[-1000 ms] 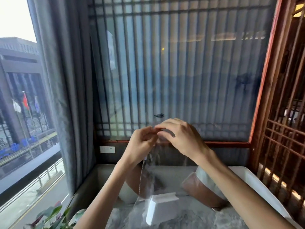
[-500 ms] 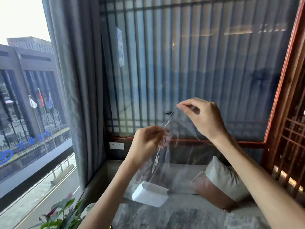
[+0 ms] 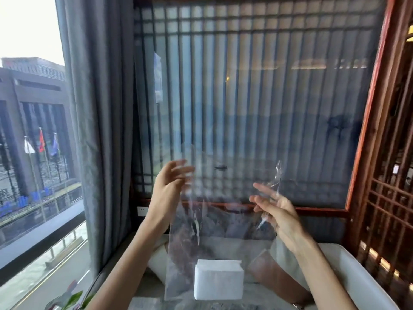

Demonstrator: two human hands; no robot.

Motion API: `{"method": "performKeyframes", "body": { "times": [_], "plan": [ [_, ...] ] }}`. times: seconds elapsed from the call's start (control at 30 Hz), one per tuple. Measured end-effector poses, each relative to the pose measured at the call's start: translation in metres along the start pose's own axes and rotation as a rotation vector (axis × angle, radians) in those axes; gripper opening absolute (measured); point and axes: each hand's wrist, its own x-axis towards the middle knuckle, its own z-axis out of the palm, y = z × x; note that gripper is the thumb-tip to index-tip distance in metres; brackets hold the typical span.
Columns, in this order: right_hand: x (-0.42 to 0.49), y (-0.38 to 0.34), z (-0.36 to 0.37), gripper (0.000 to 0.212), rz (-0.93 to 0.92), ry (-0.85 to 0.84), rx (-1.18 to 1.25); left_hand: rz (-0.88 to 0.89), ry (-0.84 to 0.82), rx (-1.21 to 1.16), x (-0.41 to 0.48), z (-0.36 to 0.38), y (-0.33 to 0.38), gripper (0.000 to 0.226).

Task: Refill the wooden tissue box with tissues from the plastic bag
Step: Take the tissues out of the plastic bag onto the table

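A clear plastic bag (image 3: 223,222) hangs in the air in front of me, stretched wide between my two hands. A white stack of tissues (image 3: 218,279) rests at its bottom. My left hand (image 3: 167,193) grips the bag's upper left edge with blurred, loosely curled fingers. My right hand (image 3: 276,212) holds the upper right edge, and a twisted strip of plastic (image 3: 277,173) sticks up above its fingers. The wooden tissue box is not in view.
A pale sofa (image 3: 348,278) with cushions (image 3: 281,271) sits behind the bag. A marble tabletop (image 3: 257,304) lies below. A grey curtain (image 3: 100,130) and window are at left, a wooden lattice screen (image 3: 388,209) at right, and plant leaves (image 3: 71,298) at bottom left.
My hands have moved apart from a joined pinch at the bag's top, spreading its mouth wide. The bag now hangs flat and the tissue stack sits level at its bottom.
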Motion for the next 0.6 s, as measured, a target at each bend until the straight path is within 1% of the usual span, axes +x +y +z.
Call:
{"method": "performKeyframes", "body": {
  "times": [0.03,0.07,0.1,0.13,0.17,0.2,0.23,0.27,0.3,0.37,0.5,0.6],
  "plan": [
    [0.002,-0.001,0.007,0.05,-0.033,0.005,-0.013,0.121,0.081,0.127,-0.005,-0.005,0.0,0.056],
    [0.001,-0.004,0.014,0.047,-0.066,-0.007,-0.009,0.305,0.132,0.32,-0.01,-0.01,0.0,0.07],
    [0.0,-0.007,0.02,0.045,-0.104,-0.024,-0.01,0.509,0.145,0.564,-0.013,-0.016,-0.002,0.077],
    [-0.002,-0.01,0.025,0.043,-0.136,-0.054,-0.017,0.691,0.138,0.805,-0.014,-0.021,-0.003,0.075],
    [-0.004,-0.013,0.029,0.042,-0.158,-0.09,-0.029,0.819,0.104,1.011,-0.013,-0.022,-0.004,0.067],
    [-0.005,-0.015,0.032,0.042,-0.177,-0.118,-0.049,0.88,0.057,1.181,-0.012,-0.022,-0.005,0.061],
    [-0.007,-0.018,0.035,0.042,-0.193,-0.132,-0.076,0.876,0.007,1.307,-0.009,-0.021,-0.005,0.059],
    [-0.009,-0.02,0.036,0.043,-0.208,-0.136,-0.104,0.831,-0.043,1.389,-0.006,-0.02,-0.005,0.058],
    [-0.012,-0.024,0.036,0.044,-0.215,-0.139,-0.116,0.789,-0.081,1.429,-0.002,-0.019,-0.003,0.055],
    [-0.02,-0.03,0.035,0.045,-0.219,-0.131,-0.133,0.795,-0.112,1.422,0.006,-0.02,0.001,0.043],
    [-0.03,-0.034,0.022,0.04,-0.213,-0.112,-0.151,0.923,-0.149,1.342,0.018,-0.014,0.007,0.018],
    [-0.036,-0.034,0.012,0.037,-0.196,-0.089,-0.192,0.984,-0.184,1.339,0.02,-0.002,0.014,0.01]
  ]
}}
